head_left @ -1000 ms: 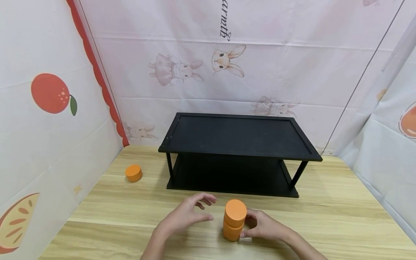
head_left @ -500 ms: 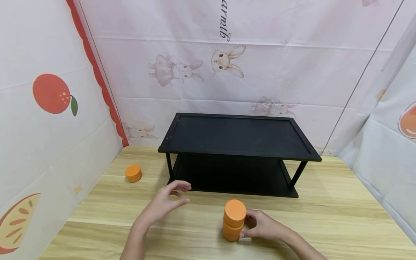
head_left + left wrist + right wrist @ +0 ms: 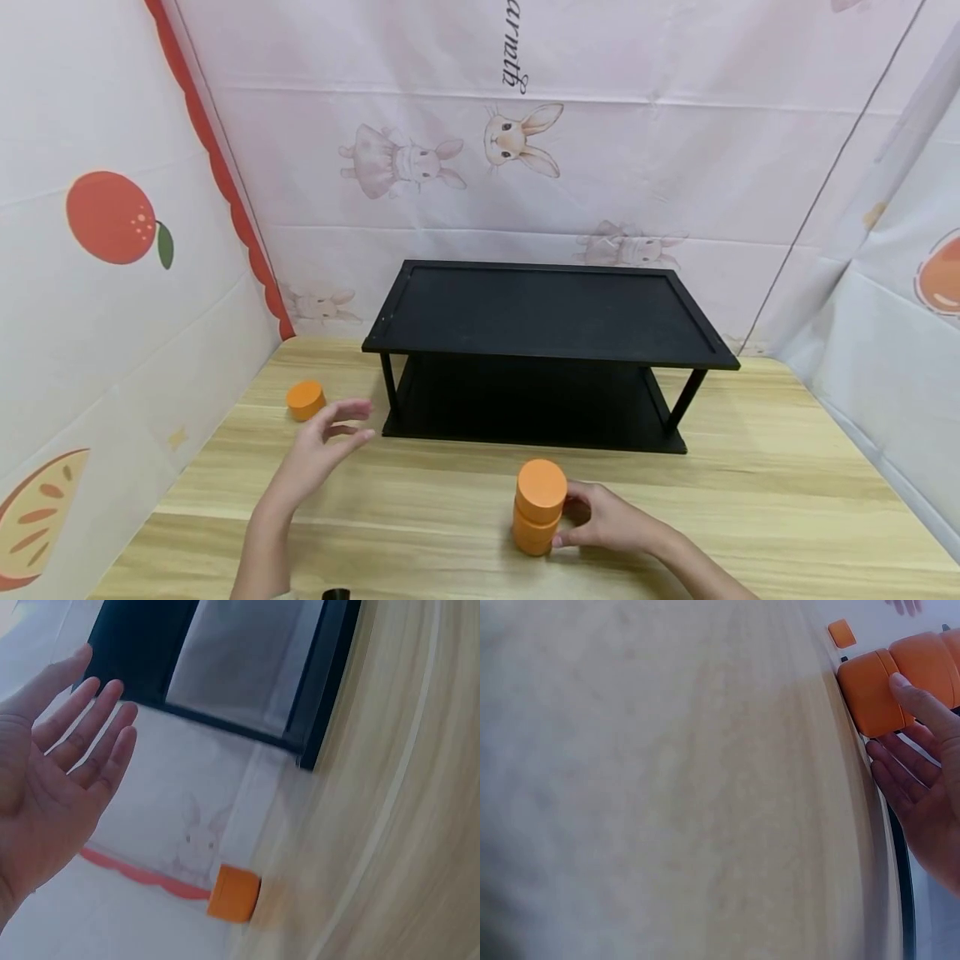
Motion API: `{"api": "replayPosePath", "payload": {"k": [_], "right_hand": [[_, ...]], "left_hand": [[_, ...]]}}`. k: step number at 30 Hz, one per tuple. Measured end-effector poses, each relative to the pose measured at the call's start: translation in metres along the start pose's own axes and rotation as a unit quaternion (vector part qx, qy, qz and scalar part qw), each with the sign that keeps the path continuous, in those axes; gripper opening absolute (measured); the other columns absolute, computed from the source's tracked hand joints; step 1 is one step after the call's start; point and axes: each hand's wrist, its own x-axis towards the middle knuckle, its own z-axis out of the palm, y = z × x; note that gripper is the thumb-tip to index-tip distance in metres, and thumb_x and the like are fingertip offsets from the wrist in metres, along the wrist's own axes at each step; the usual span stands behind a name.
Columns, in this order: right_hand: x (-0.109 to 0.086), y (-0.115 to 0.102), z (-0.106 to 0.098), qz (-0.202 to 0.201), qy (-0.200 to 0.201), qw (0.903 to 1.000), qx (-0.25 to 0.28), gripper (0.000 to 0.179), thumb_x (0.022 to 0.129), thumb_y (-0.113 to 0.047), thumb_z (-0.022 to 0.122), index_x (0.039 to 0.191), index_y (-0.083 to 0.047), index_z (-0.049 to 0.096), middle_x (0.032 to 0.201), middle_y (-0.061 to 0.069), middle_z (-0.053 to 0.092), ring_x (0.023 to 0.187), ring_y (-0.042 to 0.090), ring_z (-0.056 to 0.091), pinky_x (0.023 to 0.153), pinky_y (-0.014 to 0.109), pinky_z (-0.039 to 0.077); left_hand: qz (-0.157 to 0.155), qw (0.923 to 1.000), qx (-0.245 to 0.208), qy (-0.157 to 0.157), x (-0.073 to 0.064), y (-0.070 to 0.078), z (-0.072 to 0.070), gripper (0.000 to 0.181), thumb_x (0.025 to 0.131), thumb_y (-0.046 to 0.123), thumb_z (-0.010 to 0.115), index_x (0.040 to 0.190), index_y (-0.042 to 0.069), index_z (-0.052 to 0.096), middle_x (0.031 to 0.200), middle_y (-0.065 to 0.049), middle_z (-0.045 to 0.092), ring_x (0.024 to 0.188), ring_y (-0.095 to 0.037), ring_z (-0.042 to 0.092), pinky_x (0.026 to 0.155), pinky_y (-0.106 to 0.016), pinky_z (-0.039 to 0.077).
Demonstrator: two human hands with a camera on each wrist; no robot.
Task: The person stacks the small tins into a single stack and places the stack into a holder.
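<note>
Toward half past five in the head view, an orange stack [image 3: 537,507] stands upright on the wood-grain table [image 3: 750,500]; the right hand [image 3: 611,518], at five o'clock, curves thumb and fingers round its lower part, presumably to steady it; at eight, the left hand [image 3: 313,454] holds nothing, thumb and fingers apart, near an orange disc [image 3: 303,402] lying flat; a black two-tier shelf [image 3: 540,312] spans the centre; beyond, toward twelve, hangs pale rabbit-printed cloth [image 3: 637,167], with fruit-printed cloth [image 3: 45,333] at nine.
</note>
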Motion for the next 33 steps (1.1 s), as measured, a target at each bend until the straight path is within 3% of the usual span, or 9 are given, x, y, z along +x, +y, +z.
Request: {"api": "replayPosePath", "payload": {"k": [3, 6, 10, 15, 19, 27, 33], "right_hand": [[0.0, 0.0, 0.0, -0.001, 0.001, 1.0, -0.002, 0.05, 0.079, -0.023, 0.074, 0.122, -0.01, 0.054, 0.115, -0.002, 0.058, 0.105, 0.013, 0.055, 0.091, 0.031, 0.044], [0.0, 0.001, 0.0, -0.002, 0.002, 1.0, -0.004, 0.05, 0.079, -0.023, 0.074, 0.122, -0.01, 0.054, 0.114, -0.002, 0.058, 0.105, 0.013, 0.055, 0.09, 0.031, 0.044], [0.0, 0.001, 0.0, -0.008, 0.002, 0.9999, -0.006, 0.05, 0.079, -0.023, 0.074, 0.122, -0.009, 0.054, 0.114, -0.001, 0.058, 0.105, 0.014, 0.055, 0.09, 0.03, 0.044], [0.0, 0.002, 0.001, -0.015, 0.002, 0.9999, -0.005, 0.049, 0.079, -0.023, 0.074, 0.122, -0.009, 0.054, 0.115, -0.001, 0.058, 0.104, 0.014, 0.055, 0.09, 0.03, 0.044], [0.0, 0.002, 0.001, -0.021, 0.007, 0.9996, -0.016, 0.05, 0.079, -0.024, 0.074, 0.122, -0.01, 0.054, 0.114, -0.002, 0.058, 0.104, 0.013, 0.055, 0.09, 0.031, 0.044], [-0.004, 0.002, 0.005, -0.018, 0.038, 0.9984, -0.039, 0.048, 0.079, -0.03, 0.073, 0.121, -0.014, 0.055, 0.113, -0.004, 0.058, 0.103, 0.013, 0.054, 0.091, 0.032, 0.044], [-0.009, 0.002, 0.01, -0.003, 0.064, 0.9971, -0.041, 0.046, 0.079, -0.03, 0.072, 0.119, -0.013, 0.055, 0.113, -0.003, 0.058, 0.103, 0.013, 0.054, 0.09, 0.032, 0.044]], "left_hand": [[0.008, 0.9994, 0.011, 0.032, -0.001, -0.007, -0.01, 0.037, 0.087, 0.012, 0.064, 0.119, -0.002, 0.053, 0.115, -0.014, 0.055, 0.103, -0.018, 0.051, 0.085, -0.023, 0.045], [-0.003, 0.9981, 0.015, 0.059, -0.002, -0.013, -0.017, 0.038, 0.088, 0.014, 0.064, 0.121, -0.001, 0.051, 0.116, -0.01, 0.055, 0.102, -0.013, 0.051, 0.083, -0.018, 0.044], [-0.038, 0.9938, 0.021, 0.102, -0.002, -0.02, -0.025, 0.042, 0.088, 0.017, 0.064, 0.122, -0.002, 0.05, 0.113, -0.003, 0.055, 0.101, -0.006, 0.05, 0.081, -0.012, 0.043], [-0.086, 0.9847, 0.024, 0.149, 0.0, -0.026, -0.031, 0.047, 0.087, 0.019, 0.065, 0.125, -0.002, 0.048, 0.117, -0.008, 0.052, 0.106, -0.014, 0.049, 0.08, -0.009, 0.041], [-0.121, 0.9784, 0.02, 0.167, 0.002, -0.031, -0.034, 0.052, 0.088, 0.024, 0.064, 0.129, -0.001, 0.045, 0.125, -0.015, 0.046, 0.112, -0.022, 0.045, 0.079, -0.007, 0.04], [-0.145, 0.9683, 0.002, 0.204, 0.005, -0.041, -0.039, 0.055, 0.087, 0.022, 0.065, 0.13, -0.003, 0.042, 0.127, -0.014, 0.044, 0.11, -0.021, 0.045, 0.077, -0.007, 0.041], [-0.176, 0.9555, -0.021, 0.236, 0.006, -0.047, -0.043, 0.055, 0.086, 0.023, 0.066, 0.13, 0.0, 0.042, 0.125, -0.01, 0.045, 0.11, -0.02, 0.045, 0.074, -0.008, 0.042]]}}
